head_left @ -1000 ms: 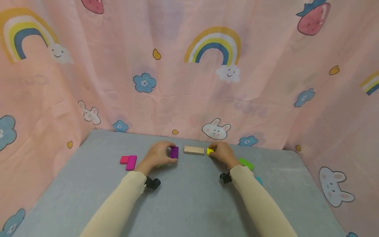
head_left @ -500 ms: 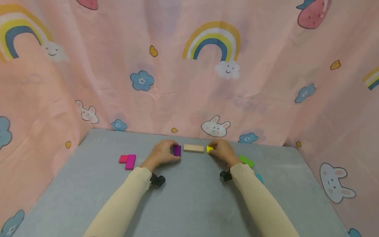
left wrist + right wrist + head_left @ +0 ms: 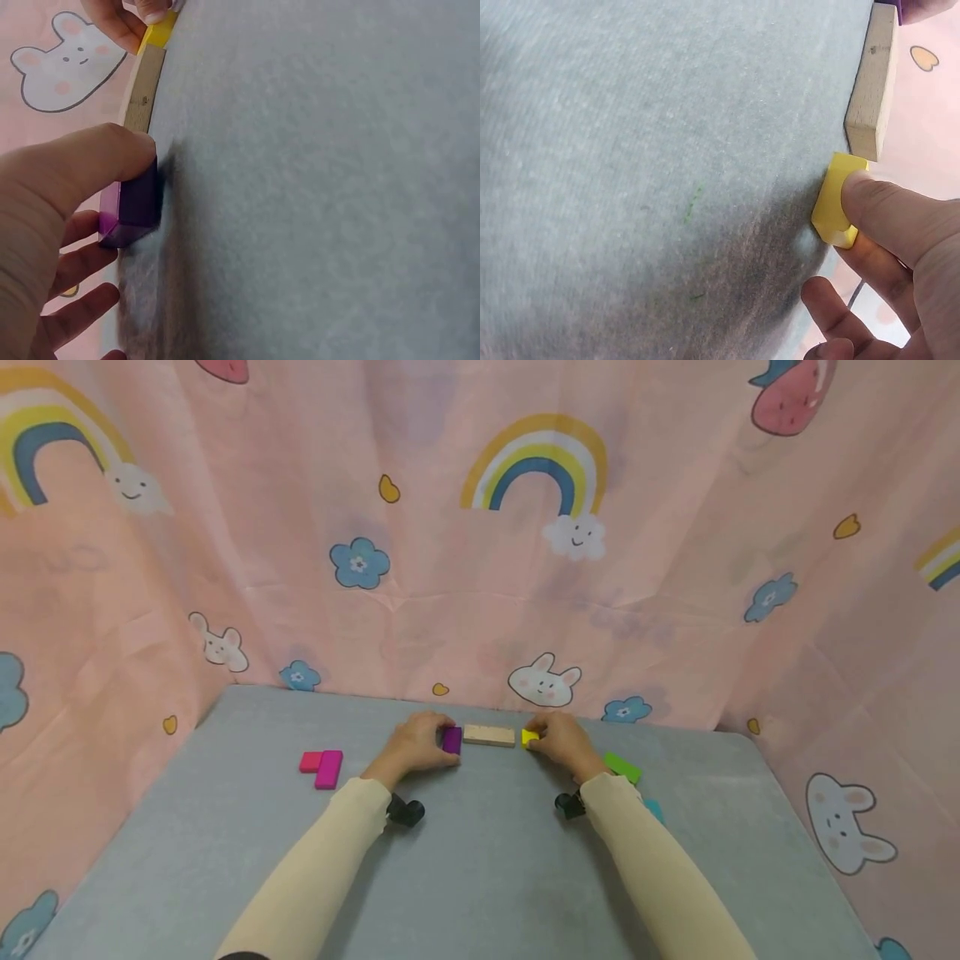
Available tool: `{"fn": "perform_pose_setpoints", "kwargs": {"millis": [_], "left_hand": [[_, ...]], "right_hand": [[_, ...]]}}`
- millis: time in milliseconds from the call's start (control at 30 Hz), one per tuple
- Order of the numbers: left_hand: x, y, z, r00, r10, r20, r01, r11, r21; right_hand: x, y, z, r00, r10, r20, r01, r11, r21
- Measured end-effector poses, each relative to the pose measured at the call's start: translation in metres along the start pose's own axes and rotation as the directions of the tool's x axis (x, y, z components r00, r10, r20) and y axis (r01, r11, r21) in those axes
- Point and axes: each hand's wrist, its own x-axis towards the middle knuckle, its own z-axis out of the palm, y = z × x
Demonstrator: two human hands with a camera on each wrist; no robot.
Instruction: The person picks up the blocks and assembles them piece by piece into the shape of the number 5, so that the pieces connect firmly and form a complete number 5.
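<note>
A purple block [image 3: 452, 741] is pinched between the thumb and fingers of my left hand [image 3: 414, 745], at the left end of a plain wooden block [image 3: 489, 736]. In the left wrist view the thumb lies over the near side of the purple block [image 3: 131, 206]. My right hand [image 3: 564, 743] pinches a yellow block [image 3: 529, 738] close to the wooden block's right end. The right wrist view shows the thumb on the yellow block [image 3: 834, 199], with a narrow gap to the wooden block [image 3: 874, 82].
To the left, a red block [image 3: 311, 762] and a magenta block [image 3: 328, 770] lie touching on the grey table [image 3: 480, 877]. Beyond my right wrist are a green block [image 3: 622, 767] and a partly hidden blue block [image 3: 655, 811]. A pink patterned curtain [image 3: 420, 627] hangs behind the table.
My left hand has moved right with the purple block, up close to the wooden block. My right hand stays at the yellow block. The head view has tilted slightly.
</note>
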Motion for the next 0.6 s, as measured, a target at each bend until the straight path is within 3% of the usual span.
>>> {"fn": "perform_pose_setpoints", "kwargs": {"millis": [367, 600], "left_hand": [[0.0012, -0.0017, 0.0034, 1.000, -0.018, 0.009, 0.018, 1.000, 0.012], [0.0006, -0.0014, 0.0031, 1.000, -0.027, -0.002, 0.027, 1.000, 0.002]], "right_hand": [[0.0007, 0.0001, 0.0013, 0.999, 0.030, 0.022, -0.031, 0.999, 0.009], [0.0009, 0.0012, 0.0017, 1.000, 0.011, 0.014, -0.011, 1.000, -0.004]]}}
